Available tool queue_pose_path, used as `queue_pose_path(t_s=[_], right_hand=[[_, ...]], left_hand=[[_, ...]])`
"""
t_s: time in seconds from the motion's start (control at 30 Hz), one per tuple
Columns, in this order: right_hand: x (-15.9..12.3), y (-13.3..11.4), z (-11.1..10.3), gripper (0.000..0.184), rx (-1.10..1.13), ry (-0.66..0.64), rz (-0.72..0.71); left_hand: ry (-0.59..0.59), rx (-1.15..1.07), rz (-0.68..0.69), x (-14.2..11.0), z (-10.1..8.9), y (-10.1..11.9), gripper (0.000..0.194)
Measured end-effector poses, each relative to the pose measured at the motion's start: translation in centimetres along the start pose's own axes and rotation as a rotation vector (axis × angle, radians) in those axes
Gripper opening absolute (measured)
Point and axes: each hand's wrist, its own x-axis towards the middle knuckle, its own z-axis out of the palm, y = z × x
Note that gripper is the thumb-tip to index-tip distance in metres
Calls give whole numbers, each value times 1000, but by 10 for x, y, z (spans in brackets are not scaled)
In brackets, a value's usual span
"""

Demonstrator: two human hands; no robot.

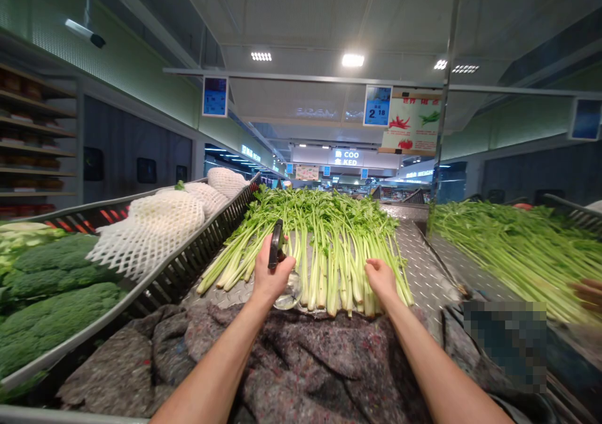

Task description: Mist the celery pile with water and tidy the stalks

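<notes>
Grey flecked felt (301, 361) lies nearest, below our hands. Our left hand (269, 280) grips a clear, black-triggered spray bottle (276, 246); our right hand (382, 278) curls at pale-green celery stalks (332, 273), its hold unclear. Handling them seemingly calls for gentle fingers. Leafy green tops (324, 207) spread beyond.

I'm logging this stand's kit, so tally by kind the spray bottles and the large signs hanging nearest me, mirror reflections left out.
Spray bottle, in the left hand: 1
Blue price signs: 2
Vegetable poster: 1
Total: 4
</notes>
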Motion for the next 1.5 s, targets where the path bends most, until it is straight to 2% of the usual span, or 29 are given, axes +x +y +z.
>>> queue_pose_path(t_s=[0.23, 0.47, 0.67, 0.9, 1.1, 1.5], right_hand=[[1, 1, 1, 34, 2, 2, -10], [0, 1, 0, 34, 1, 4, -18], [0, 1, 1, 33, 9, 9, -19], [0, -1, 1, 34, 16, 2, -21], [0, -1, 1, 34, 14, -15, -20], [-1, -2, 1, 34, 5, -40, -17]], left_hand=[[-3, -12, -6, -1, 1, 3, 34], [-147, -160, -9, -4, 5, 5, 30], [-240, -176, 7, -8, 6, 1, 40], [-269, -161, -1, -10, 7, 4, 38], [-267, -234, 3, -11, 8, 11, 30], [-325, -243, -44, -13, 7, 14, 39]])
